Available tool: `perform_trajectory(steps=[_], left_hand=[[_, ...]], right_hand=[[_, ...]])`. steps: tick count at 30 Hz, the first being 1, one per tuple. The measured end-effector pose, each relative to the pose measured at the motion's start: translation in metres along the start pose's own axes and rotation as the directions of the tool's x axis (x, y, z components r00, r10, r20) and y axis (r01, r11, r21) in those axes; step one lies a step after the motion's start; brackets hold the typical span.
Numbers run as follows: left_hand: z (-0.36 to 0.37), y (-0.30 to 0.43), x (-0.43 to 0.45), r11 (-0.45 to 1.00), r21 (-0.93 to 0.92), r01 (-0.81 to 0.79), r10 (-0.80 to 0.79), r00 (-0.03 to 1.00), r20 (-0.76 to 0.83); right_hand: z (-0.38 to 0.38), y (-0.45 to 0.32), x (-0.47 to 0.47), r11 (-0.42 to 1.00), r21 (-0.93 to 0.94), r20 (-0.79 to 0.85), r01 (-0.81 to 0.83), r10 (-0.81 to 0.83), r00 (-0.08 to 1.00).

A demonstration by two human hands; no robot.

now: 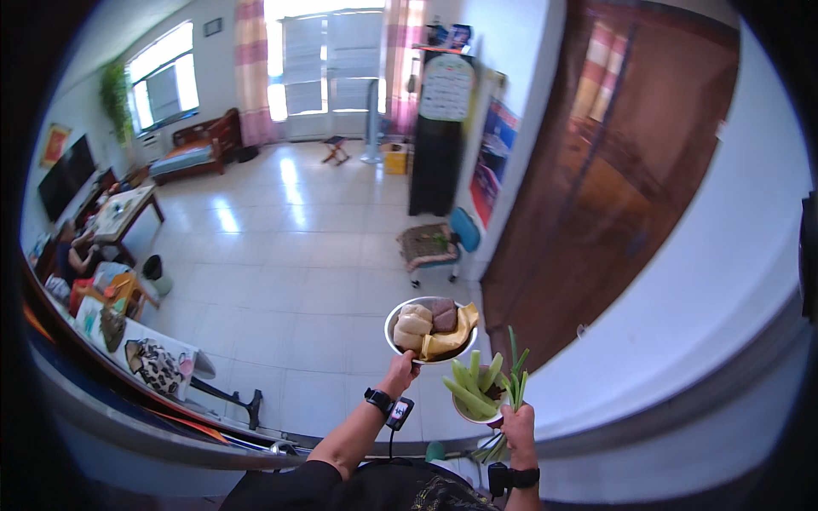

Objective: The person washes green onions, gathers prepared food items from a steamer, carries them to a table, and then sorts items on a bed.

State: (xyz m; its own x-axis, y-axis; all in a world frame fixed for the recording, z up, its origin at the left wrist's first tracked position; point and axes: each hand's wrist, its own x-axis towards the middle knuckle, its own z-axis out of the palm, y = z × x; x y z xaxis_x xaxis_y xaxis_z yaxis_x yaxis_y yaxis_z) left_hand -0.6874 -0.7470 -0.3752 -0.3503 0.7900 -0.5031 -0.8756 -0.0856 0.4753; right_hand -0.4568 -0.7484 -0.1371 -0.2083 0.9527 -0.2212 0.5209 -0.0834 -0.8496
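Observation:
My left hand (402, 372) grips the near rim of a wide metal bowl (441, 362), held out in front of me. Inside it lie pale steamed buns (413, 326), a purple-brown bun (444, 315) and a folded yellow sheet-like food (452, 335). Lower and to the right, my right hand (519, 425) holds a smaller bowl (474, 419) together with a bunch of scallions (517, 383). Pale green cucumber-like sticks (471, 386) stand up from that bowl, beside something dark brown. The right fingers are partly hidden by the scallions.
A blue chair (465, 230) with a cushion stands ahead on the tiled floor (287, 300), by a black cabinet (441, 166). To the right are a brown doorway (575, 211) and a white wall (722, 255). A person (73, 252) sits far left near a table (121, 214).

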Motion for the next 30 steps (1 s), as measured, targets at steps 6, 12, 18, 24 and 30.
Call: perform_trajectory(steps=[6,12,18,24,30], left_hand=[[-0.057,0.058,-0.004,0.986,-0.059,-0.154,0.130,0.947,-0.295],[-0.115,0.092,-0.015,0.961,-0.057,-0.272,0.185,0.780,-0.598],[-0.195,0.109,-0.021,0.936,0.006,-0.353,0.251,0.654,-0.713],[-0.223,0.166,-0.019,0.936,0.032,-0.349,0.238,0.567,-0.789],[-0.281,0.202,-0.011,0.895,-0.070,-0.441,0.208,0.552,-0.808]], right_hand=[[0.054,-0.003,0.106,0.993,-0.071,0.256,0.098,-0.077,0.964],[0.132,-0.024,0.172,0.995,-0.068,0.513,0.068,-0.023,0.858],[0.251,-0.041,0.232,0.990,-0.022,0.709,0.138,-0.082,0.700],[0.367,-0.078,0.285,0.974,-0.077,0.747,0.211,-0.084,0.659],[0.466,-0.094,0.328,0.989,-0.086,0.768,0.121,-0.012,0.640]])
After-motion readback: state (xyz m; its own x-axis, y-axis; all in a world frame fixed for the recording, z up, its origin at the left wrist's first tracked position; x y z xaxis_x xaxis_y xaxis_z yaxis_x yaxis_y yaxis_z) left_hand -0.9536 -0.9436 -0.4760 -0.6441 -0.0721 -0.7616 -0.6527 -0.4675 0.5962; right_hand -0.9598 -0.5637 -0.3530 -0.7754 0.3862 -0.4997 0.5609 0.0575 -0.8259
